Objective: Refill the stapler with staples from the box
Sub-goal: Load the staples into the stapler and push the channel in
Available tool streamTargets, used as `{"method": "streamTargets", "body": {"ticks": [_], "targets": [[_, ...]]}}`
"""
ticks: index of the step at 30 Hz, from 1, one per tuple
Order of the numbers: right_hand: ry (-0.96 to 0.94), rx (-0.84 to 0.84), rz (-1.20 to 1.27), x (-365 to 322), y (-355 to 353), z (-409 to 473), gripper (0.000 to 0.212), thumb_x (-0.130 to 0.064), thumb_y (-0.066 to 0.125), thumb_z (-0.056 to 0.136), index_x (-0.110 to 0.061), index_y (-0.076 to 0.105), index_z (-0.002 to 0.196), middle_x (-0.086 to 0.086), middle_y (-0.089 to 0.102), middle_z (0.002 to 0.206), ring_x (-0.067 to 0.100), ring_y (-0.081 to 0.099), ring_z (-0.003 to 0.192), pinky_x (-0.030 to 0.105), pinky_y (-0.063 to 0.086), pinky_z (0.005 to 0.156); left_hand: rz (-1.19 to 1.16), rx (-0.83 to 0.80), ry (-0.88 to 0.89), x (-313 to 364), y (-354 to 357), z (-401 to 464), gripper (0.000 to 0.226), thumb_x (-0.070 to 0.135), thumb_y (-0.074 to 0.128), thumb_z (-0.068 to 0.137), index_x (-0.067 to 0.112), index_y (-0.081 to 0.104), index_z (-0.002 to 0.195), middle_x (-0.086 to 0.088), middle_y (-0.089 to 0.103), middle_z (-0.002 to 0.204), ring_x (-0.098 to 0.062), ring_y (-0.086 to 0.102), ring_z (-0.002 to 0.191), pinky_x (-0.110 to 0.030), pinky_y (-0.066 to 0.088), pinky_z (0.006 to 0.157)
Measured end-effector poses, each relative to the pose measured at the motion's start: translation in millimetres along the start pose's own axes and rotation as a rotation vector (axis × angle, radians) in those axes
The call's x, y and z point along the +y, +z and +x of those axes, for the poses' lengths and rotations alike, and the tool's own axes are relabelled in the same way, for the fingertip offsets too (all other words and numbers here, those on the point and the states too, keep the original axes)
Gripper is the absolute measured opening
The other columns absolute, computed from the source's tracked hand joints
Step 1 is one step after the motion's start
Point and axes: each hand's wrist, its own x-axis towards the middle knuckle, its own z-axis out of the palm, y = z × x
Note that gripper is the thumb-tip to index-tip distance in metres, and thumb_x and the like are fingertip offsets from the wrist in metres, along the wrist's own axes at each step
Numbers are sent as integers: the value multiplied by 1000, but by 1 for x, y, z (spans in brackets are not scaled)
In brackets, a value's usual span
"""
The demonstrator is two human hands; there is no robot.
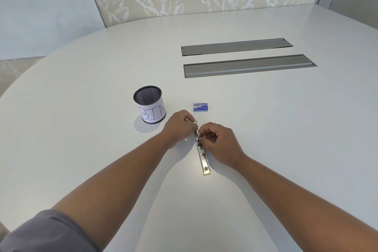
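A metal stapler [203, 157] lies unfolded flat on the white table [81, 88], its yellow-tipped end toward me. My left hand [180, 128] grips the stapler's far half. My right hand [219, 142] pinches at the middle of the stapler, near the hinge; whether it holds staples I cannot tell. A small blue staple box [200, 107] lies shut on the table just beyond my hands, apart from them.
A black mesh cup [149, 104] with a paper label reading "BIN" stands left of the box. Two grey cable hatches [245, 65] are set into the table farther back. The table's curved edge runs along the left.
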Motion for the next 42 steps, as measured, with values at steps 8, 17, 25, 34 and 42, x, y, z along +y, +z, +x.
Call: {"method": "streamTargets", "body": {"ticks": [8,17,25,34,42], "targets": [[10,-17,-8,2,0,1,22,-5,69,83,-27,69,85,-20,64,73,5,56,66,20,48,69,-102,-74,-88,6,-10,7,15,-4,72,80,9,66,85,-5,64,68,-13,58,57,-19,52,52],[20,-32,-13,1,1,1,15,-17,67,85,-31,67,89,-15,70,77,10,67,67,33,57,70,-143,-53,-75,4,-9,8,14,-2,75,84,8,65,81,-7,64,67,-13,57,54,-17,51,48],[14,-50,-36,0,2,1,6,-27,67,86,-32,66,91,-9,72,80,20,70,75,50,58,80,-132,-35,-63,2,-8,8,10,-3,68,82,7,65,80,-10,65,70,-14,59,56,-23,57,58],[-12,-34,-132,-1,5,-1,8,-27,65,88,-33,63,93,-14,71,81,14,69,72,45,57,76,-121,-46,-82,7,-8,5,15,-8,67,81,6,64,79,-10,61,66,-16,56,54,-26,52,58],[-27,-23,-258,-1,8,3,17,-19,68,88,-33,66,96,-20,68,83,8,66,75,27,51,73,-193,-78,-148,11,-11,7,22,-14,69,79,7,64,75,-12,62,66,-17,57,56,-23,57,56]]}}
